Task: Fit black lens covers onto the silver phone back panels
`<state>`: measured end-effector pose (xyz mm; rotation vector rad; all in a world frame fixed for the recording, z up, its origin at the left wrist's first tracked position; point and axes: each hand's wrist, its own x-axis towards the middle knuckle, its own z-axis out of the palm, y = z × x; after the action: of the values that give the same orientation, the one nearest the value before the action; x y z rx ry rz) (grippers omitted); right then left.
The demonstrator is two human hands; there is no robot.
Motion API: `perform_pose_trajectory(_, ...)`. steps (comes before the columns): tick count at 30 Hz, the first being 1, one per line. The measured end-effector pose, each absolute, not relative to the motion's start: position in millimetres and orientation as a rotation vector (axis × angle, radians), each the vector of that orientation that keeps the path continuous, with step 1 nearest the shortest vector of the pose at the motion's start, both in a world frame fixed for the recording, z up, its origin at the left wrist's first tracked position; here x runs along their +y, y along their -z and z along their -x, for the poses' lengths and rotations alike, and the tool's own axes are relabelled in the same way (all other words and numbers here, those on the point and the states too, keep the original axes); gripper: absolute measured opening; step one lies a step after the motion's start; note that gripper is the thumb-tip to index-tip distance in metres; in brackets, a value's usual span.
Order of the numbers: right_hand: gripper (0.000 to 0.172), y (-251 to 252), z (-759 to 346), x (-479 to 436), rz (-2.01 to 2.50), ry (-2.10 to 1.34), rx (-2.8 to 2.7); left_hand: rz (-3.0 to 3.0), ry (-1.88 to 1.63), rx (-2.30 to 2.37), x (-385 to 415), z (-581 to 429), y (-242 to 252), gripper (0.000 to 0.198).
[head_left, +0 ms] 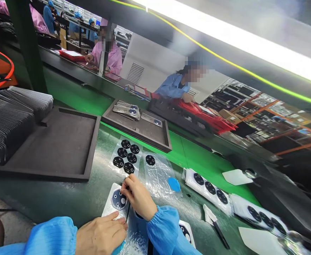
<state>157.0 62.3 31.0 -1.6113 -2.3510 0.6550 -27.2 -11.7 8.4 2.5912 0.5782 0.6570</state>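
My left hand [101, 233] lies flat, fingers stretched, on the lower part of a silver plate [108, 209]. The plate bears a dark octagonal patch [116, 199] with round openings. My right hand [139, 196] is pinched at the upper right edge of that patch. Whatever is between its fingertips is hidden. Just beyond it lies a clear sheet with several black octagonal stickers [122, 152]. Beside that is a mostly bare clear sheet [159, 177] with one black sticker [150, 160] and a blue round piece [173, 184].
At left, a dark tray [65, 141] stands by a stack of thin plates [9, 120]. Another tray [155, 136] behind holds several silver plates [127, 110]. To the right lie sticker packs [208, 189] and a black-handled tool [220, 233]. Two co-workers [175, 86] sit across.
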Motion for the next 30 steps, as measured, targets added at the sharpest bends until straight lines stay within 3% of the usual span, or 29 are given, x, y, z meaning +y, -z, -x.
perform_pose_trajectory(18, 0.017, -25.0, -149.7, 24.1, 1.306, -0.37, -2.598, -2.521, -0.73, 0.569, -8.3, 23.9, -12.1, 0.025)
perform_pose_trajectory(20, 0.016, -29.7, -148.3, 18.0, 1.263, -0.473, -2.551, -2.544, -0.713, 0.584, -7.9, 23.8, -13.5, 0.023)
perform_pose_trajectory(23, 0.011, -37.3, -151.0, 19.5, 1.232, -0.914, -2.197, -2.584, -0.726, 0.578, -8.3, 24.7, -13.1, 0.026)
perform_pose_trajectory(25, 0.019, -40.4, -157.2, 25.8, 1.227, -1.164, -1.885, -2.604, -0.742, 0.567, -8.9, 25.6, -11.9, 0.029)
perform_pose_trajectory(28, 0.031, -41.7, -170.2, 34.1, 1.259, -1.243, -1.674, -2.637, -0.739, 0.578, -9.8, 26.9, -11.2, 0.031)
perform_pose_trajectory(30, 0.029, -41.4, -177.0, 35.8, 1.307, -1.191, -1.653, -2.647, -0.731, 0.58, -10.1, 27.4, -12.0, 0.031)
